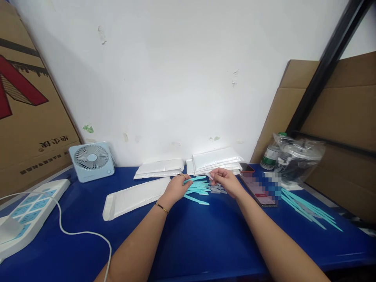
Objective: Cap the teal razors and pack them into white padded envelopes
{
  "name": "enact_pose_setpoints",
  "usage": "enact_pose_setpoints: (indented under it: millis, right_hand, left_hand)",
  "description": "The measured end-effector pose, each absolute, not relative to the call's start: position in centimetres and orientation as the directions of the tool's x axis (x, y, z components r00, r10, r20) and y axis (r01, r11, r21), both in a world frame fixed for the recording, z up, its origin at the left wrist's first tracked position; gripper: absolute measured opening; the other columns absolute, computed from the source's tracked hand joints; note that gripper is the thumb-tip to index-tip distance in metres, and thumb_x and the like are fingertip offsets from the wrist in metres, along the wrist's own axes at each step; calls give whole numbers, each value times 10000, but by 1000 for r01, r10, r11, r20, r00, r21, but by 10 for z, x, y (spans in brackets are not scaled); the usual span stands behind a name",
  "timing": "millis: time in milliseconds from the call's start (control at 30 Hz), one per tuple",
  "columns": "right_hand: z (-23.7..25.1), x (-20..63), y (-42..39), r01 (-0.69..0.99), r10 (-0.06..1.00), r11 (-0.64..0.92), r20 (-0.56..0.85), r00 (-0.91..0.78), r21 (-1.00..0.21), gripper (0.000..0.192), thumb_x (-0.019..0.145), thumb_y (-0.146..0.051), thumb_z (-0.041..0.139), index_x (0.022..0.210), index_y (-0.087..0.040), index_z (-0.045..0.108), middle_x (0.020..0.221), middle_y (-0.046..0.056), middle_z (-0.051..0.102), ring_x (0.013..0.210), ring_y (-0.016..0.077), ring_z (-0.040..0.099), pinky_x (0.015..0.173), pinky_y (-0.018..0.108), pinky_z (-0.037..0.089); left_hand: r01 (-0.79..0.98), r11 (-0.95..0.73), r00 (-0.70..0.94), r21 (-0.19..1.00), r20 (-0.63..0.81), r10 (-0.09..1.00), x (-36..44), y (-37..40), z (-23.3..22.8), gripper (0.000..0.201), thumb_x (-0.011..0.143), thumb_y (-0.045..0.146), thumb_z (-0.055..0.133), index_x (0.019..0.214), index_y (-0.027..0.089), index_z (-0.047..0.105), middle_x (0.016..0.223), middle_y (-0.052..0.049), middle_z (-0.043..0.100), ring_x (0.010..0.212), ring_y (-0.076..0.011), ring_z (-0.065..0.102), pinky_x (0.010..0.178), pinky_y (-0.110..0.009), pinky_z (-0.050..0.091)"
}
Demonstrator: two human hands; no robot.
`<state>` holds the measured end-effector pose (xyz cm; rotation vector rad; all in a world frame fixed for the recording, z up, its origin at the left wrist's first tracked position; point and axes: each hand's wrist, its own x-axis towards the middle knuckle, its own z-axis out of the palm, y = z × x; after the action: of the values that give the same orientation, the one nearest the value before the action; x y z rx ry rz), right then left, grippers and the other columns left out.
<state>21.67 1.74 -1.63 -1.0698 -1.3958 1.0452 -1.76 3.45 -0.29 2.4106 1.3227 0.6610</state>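
Note:
My left hand (178, 187) pinches a slim teal eyebrow razor (196, 178), its end pointing right. Below and around it, several more teal razors (198, 190) lie in a loose pile on the blue table. Close by on the right, my right hand (225, 181) has thumb and fingers closed on a small translucent cap (210, 177), partly hidden by the fingers. Small clear caps (217, 188) are scattered just under that hand. A white padded mailer (133, 197) lies flat beside my left hand.
White mailers (160, 167) and another stack (217, 159) lie by the wall. A phone (255, 190) and more teal razors (311, 209) are at right, near a bottle (270, 154) and plastic bag (299, 156). At left are a fan (92, 160), power strip (38, 211) and white cable (85, 232).

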Motion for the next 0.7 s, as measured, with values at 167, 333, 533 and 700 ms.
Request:
enact_pose_setpoints:
  millis: [167,333,533,700]
  right_hand:
    - [-15,211,16,70,971,228,222,-91,-971,330,700,-455,694,842,-167,620,651,6,623,567,124,590,579,263,473]
    - [-13,205,12,111,967,223,205,-154,-969,359,697,-483,685,848,-162,627,635,8,637,577,136,608,600,277,484]
    - [-3,217,5,274,921,169,53,-387,-947,336,717,-447,665,870,-150,637,685,33,663,628,148,612,603,270,475]
    - [-6,240,10,633,944,303,130,-304,-713,196,722,-327,630,813,-161,684,684,21,638,601,128,536,560,244,403]
  left_hand:
    - [676,-541,486,500,249,838,-17,36,-5,260,881,376,433,850,188,609,847,-36,637,826,-180,577,691,-262,396]
    - [650,-530,491,545,231,840,-15,35,-5,276,869,381,445,902,185,635,899,-40,642,864,-180,576,719,-258,411]
    - [634,-558,618,535,82,782,-8,19,-2,291,826,407,493,788,179,671,724,-12,628,667,-150,552,587,-245,373]
    - [596,-618,705,512,35,708,-5,6,0,241,793,384,548,846,203,698,828,-31,666,734,-164,579,619,-243,391]
